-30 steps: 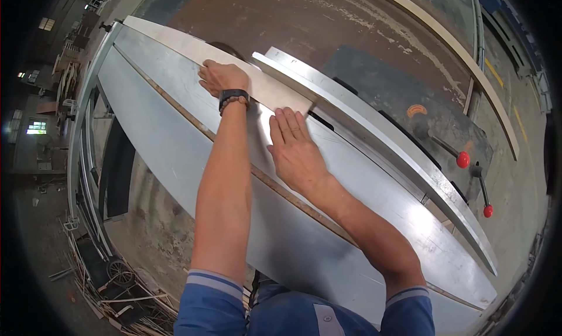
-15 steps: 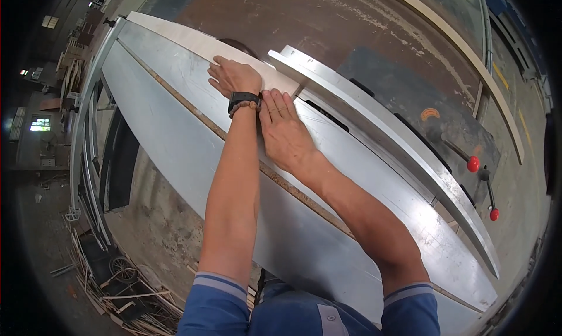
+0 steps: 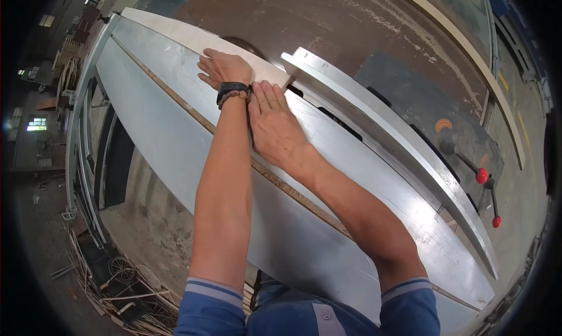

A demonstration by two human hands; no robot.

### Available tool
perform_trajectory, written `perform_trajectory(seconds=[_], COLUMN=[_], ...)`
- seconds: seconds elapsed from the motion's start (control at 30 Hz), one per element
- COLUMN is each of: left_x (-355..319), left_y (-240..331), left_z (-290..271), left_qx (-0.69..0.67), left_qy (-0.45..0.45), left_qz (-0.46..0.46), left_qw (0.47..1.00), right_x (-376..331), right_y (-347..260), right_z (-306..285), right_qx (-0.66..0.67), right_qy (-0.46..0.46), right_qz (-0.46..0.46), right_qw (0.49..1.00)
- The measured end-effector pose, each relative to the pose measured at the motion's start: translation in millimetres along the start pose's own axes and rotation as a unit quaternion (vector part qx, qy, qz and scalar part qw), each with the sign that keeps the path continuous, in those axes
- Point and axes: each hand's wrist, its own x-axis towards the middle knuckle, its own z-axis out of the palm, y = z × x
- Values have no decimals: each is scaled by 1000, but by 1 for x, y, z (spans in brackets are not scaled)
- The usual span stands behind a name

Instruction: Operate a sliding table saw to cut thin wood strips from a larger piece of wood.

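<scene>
The work surface is a long, pale metal table [image 3: 170,125], divided lengthwise by a brown, worn groove [image 3: 188,109]; the fisheye view bends its edges. A pale wooden board [image 3: 181,34] lies along the far edge of this table, its right end near the left end of a metal fence [image 3: 374,110]. Beyond the board is a brown panel [image 3: 293,28], stained and scuffed, with a dark grey panel [image 3: 404,84] to its right. Two levers with red knobs [image 3: 482,175] project behind the fence, and a long, narrow wooden strip [image 3: 468,50] extends past the panels at the upper right. Concrete floor [image 3: 161,222] shows at the lower left, next to a spoked wheel [image 3: 122,269] and a heap of wood scraps [image 3: 152,319]; a bright window [image 3: 36,124] shows in the dim room at the far left. The left hand [image 3: 227,67] rests palm down at the board, fingers extended and loosely spread. The right hand [image 3: 274,125] lies flat, fingers straight, tips at the board's near edge—neither hand grasps anything. Relative to the frame one second earlier, the board overlaps the fence less, more of the black slots [image 3: 339,124] is exposed, and the right hand is now just beside the left wrist—previously clearly apart.
</scene>
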Motion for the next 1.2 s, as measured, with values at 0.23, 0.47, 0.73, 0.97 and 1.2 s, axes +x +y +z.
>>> perform_trajectory(seconds=[0.23,0.47,0.73,0.97,1.2], left_x=[19,53,53,-12,-19], left_y=[-8,-11,-120,-259,-333], left_z=[5,10,-26,-95,-146], left_qx=[16,17,79,57,-124], left_qy=[-14,-52,-22,-1,96], left_qz=[-8,-20,-6,-27,-41], left_qw=[1000,998,997,998,987], right_x=[19,57,46,18,23], right_y=[-5,-8,-97,-129,-166], right_z=[8,6,17,15,-37], right_qx=[9,37,4,-8,181], right_qy=[13,3,-41,-108,-205], right_qz=[-4,-3,-63,-106,-36], right_qw=[1000,999,997,988,961])
